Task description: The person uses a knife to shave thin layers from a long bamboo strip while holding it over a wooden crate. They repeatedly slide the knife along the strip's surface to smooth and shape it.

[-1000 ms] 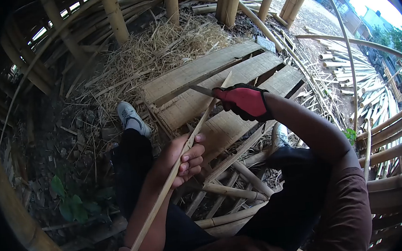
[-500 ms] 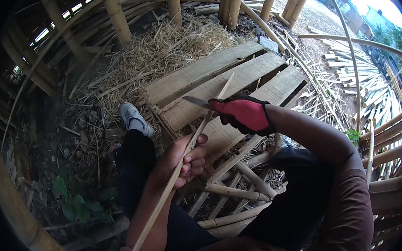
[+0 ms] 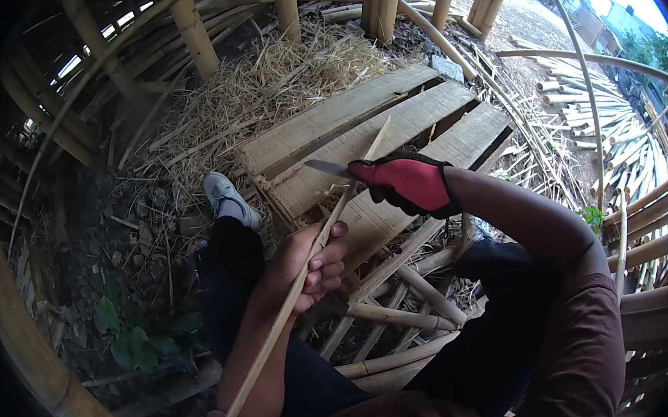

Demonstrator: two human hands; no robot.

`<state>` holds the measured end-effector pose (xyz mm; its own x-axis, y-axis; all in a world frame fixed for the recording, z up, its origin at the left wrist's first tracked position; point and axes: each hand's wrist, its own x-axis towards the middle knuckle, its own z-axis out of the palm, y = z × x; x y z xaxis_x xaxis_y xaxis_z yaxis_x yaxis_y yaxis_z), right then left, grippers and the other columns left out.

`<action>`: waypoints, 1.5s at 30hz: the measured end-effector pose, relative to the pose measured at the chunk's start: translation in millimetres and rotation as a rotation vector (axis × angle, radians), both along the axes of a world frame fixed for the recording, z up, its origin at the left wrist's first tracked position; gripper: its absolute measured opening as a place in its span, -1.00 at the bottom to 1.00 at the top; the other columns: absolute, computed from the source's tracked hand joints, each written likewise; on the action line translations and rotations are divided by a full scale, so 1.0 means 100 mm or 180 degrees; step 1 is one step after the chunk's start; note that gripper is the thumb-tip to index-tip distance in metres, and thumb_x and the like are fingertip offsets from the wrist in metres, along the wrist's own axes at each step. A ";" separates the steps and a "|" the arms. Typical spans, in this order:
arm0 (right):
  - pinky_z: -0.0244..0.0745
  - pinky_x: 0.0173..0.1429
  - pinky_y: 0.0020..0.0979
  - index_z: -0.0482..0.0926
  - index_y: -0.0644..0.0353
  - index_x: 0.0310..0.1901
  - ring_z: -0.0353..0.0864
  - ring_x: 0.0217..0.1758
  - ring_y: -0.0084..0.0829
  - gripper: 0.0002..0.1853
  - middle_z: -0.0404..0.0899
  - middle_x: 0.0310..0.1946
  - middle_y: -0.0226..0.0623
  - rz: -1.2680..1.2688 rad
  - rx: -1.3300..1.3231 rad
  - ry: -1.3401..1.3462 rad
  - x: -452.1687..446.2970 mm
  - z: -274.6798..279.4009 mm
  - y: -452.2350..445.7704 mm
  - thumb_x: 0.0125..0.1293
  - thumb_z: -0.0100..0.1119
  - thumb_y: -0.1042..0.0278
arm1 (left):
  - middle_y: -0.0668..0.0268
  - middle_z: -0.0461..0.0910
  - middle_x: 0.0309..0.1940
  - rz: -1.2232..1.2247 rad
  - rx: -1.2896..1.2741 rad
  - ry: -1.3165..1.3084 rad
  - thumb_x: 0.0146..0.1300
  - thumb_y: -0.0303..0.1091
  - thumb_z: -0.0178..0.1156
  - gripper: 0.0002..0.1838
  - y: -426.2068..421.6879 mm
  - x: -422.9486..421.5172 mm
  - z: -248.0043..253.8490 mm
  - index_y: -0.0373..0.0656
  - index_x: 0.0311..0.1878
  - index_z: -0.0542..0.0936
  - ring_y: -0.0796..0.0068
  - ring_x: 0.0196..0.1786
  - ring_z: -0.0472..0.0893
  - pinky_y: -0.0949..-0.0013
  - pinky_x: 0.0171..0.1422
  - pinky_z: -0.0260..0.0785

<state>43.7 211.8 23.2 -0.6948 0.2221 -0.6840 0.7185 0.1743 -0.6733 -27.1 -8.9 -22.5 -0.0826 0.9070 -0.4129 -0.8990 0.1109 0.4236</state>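
Observation:
A long, pale bamboo strip (image 3: 273,335) runs slantwise from the bottom edge up to a pointed tip over the slatted wooden bench. My bare left hand (image 3: 313,269) is closed around it near the middle. On my right hand (image 3: 410,184) is a red and black glove, its fingers closed on a knife whose handle is mostly covered. The knife blade (image 3: 326,167) points left and lies across the strip's upper part. A small curled shaving (image 3: 338,187) shows just below the blade, beside the strip.
The low wooden slat bench (image 3: 309,187) stands in front of me. Beyond it is a heap of shavings (image 3: 270,88) among upright bamboo posts (image 3: 287,8). Cut bamboo poles (image 3: 617,119) lie at the right. My shoe (image 3: 230,199) rests left of the bench.
A small curled shaving now shows by the blade. Both hands keep nearly the same place and hold, and the whole view has shifted slightly.

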 end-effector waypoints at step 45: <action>0.51 -0.12 -0.21 0.63 0.01 -0.05 0.70 -0.25 -0.17 -0.56 0.68 -0.42 -0.26 0.0160 0.2483 0.1599 0.01 -0.43 0.18 0.43 -0.05 -0.17 | 0.09 0.53 0.02 0.0586 -0.0544 0.3570 0.54 -0.04 -0.27 -0.50 -0.15 -0.10 -0.07 -0.31 0.07 0.46 0.27 0.20 0.52 0.24 0.11 0.49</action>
